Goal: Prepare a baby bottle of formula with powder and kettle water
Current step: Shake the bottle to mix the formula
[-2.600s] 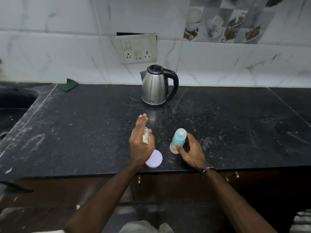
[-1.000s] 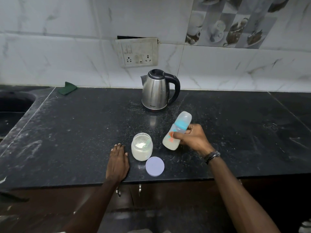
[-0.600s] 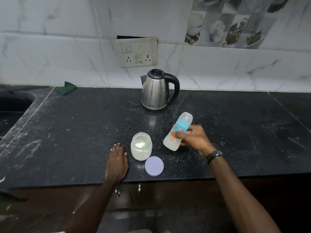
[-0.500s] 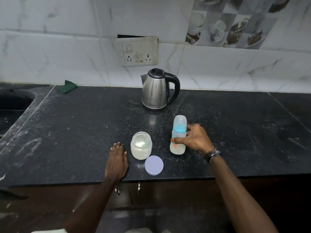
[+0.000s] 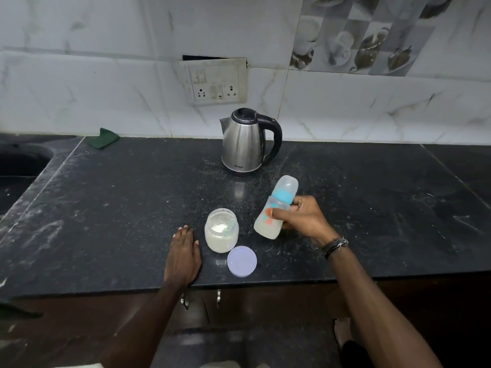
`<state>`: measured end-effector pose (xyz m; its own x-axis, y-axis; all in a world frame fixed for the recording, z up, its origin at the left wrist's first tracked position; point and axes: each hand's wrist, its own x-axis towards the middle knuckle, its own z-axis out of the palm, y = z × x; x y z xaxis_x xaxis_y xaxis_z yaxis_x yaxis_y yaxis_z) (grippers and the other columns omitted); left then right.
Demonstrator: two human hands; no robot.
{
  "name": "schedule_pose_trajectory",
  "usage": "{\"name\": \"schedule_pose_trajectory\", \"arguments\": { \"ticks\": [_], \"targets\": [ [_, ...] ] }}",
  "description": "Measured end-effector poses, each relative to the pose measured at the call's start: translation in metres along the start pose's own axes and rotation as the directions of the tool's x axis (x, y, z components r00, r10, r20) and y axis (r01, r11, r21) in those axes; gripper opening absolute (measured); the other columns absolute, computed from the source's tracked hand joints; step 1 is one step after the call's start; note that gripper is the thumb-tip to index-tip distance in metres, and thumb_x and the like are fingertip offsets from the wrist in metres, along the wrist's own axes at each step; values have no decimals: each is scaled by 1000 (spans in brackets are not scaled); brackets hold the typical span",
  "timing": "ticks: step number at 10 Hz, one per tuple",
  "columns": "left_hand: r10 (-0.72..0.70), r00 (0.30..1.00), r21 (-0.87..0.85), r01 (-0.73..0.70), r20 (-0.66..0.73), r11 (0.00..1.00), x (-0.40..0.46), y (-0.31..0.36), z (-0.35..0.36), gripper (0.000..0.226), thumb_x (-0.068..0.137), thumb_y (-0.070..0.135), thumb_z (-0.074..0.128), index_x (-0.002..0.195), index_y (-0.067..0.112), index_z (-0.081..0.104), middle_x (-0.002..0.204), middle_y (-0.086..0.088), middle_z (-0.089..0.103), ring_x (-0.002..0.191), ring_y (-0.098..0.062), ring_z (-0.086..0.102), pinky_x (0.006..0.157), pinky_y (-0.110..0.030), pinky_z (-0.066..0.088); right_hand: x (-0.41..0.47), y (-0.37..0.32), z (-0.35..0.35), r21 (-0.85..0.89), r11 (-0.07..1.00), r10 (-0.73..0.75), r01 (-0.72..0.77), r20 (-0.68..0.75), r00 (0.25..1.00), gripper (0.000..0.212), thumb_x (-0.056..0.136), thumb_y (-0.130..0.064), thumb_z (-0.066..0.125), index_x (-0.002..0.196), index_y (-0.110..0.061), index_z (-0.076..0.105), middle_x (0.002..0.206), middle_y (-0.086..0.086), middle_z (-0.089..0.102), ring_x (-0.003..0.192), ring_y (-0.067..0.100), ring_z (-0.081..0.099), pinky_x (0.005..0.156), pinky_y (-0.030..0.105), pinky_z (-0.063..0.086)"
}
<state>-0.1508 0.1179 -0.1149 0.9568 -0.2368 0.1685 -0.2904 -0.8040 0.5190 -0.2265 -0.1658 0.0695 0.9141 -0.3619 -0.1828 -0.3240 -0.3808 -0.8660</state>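
Head view showed the right hand point(image 5: 300, 217) gripping the capped baby bottle point(image 5: 276, 208), tilted above the black counter point(image 5: 119, 208), right of the open powder jar point(image 5: 221, 229). Left hand point(image 5: 183, 257) lay flat, fingers extended, just left of the jar; the kettle point(image 5: 245, 143) stood farther back.

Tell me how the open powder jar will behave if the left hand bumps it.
The jar looks squat and mostly full, so it would likely slide, not tip. Its lid is off, so powder could spill. The left hand lies flat beside it.
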Motion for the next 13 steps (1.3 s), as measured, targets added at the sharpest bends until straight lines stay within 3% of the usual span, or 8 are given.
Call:
{"name": "schedule_pose_trajectory", "arguments": {
  "ticks": [2, 5, 6, 8, 9, 10, 11, 13],
  "targets": [
    [1, 1000, -1, -1, -9, 1000, 0, 0, 1, 40, 100, 13, 51, 136, -5, 52, 147, -24, 47, 140, -36, 40, 120, -46, 27, 0, 0, -1, 40, 999, 11, -12, 19, 1000, 39, 64, -23, 90, 98, -14, 72, 98, 7, 77, 82, 10, 74, 75, 32, 61],
    [-17, 1000, 1, 17, 2, 1000, 0, 1, 1, 43, 101, 18, 45, 136, -5, 52, 147, -24, 47, 140, -36, 40, 120, -44, 26, 3, -3, -2, -33, 999, 29, -27, 44, 999, 44, 58, -41, 90, 92, -17, 74, 87, -2, 76, 79, 9, 73, 70, 30, 59],
    [-3, 1000, 1, 3, -13, 1000, 0, 0, 0, 46, 100, 21, 42, 136, -5, 52, 146, -24, 48, 140, -37, 41, 119, -44, 26, 2, -5, 2, 198, 980, -4, -3, 37, 999, 28, 73, -14, 86, 96, -6, 73, 94, 11, 76, 80, 14, 75, 65, 28, 61],
    [1, 1000, 5, -1, -20, 1000, 1, 0, 1, 43, 100, 17, 45, 135, -6, 52, 145, -25, 49, 139, -37, 42, 119, -43, 26, 0, -9, 1, 322, 947, -26, 9, 48, 998, 26, 80, -13, 79, 103, -2, 72, 95, 13, 76, 85, 20, 75, 67, 30, 61],
    [-17, 1000, 3, 17, 1, 1000, 0, 0, 2, 42, 101, 14, 49, 137, -6, 51, 146, -24, 48, 140, -36, 41, 120, -43, 25, -1, -11, 2, 439, 898, 5, 26, -69, 998, 18, 84, -19, 76, 98, -7, 71, 91, 10, 76, 78, 15, 75, 57, 22, 57],
    [-3, 1000, 1, 3, -10, 1000, 0, -2, 1, 43, 100, 16, 47, 137, -5, 51, 146, -24, 48, 140, -37, 40, 120, -44, 26, -4, -7, 4, 351, 936, -26, -7, 89, 996, 19, 84, -15, 75, 101, -6, 72, 91, 9, 77, 77, 14, 75, 57, 21, 56],
    [-13, 1000, -2, 13, 2, 1000, 1, 0, 2, 42, 101, 14, 50, 138, -5, 50, 147, -24, 47, 141, -36, 40, 120, -43, 25, -3, -6, 3, 513, 858, -10, 32, -46, 999, 20, 85, -15, 74, 103, -6, 70, 94, 10, 76, 81, 16, 75, 59, 22, 57],
    [-6, 1000, -3, 6, -6, 1000, 1, 1, 1, 42, 100, 13, 52, 138, -5, 50, 148, -23, 47, 141, -36, 39, 121, -44, 25, -4, -6, 4, 501, 864, -46, 54, -28, 999, 24, 85, -9, 74, 106, 2, 70, 87, 7, 77, 75, 14, 74, 57, 21, 56]
  ]
}}
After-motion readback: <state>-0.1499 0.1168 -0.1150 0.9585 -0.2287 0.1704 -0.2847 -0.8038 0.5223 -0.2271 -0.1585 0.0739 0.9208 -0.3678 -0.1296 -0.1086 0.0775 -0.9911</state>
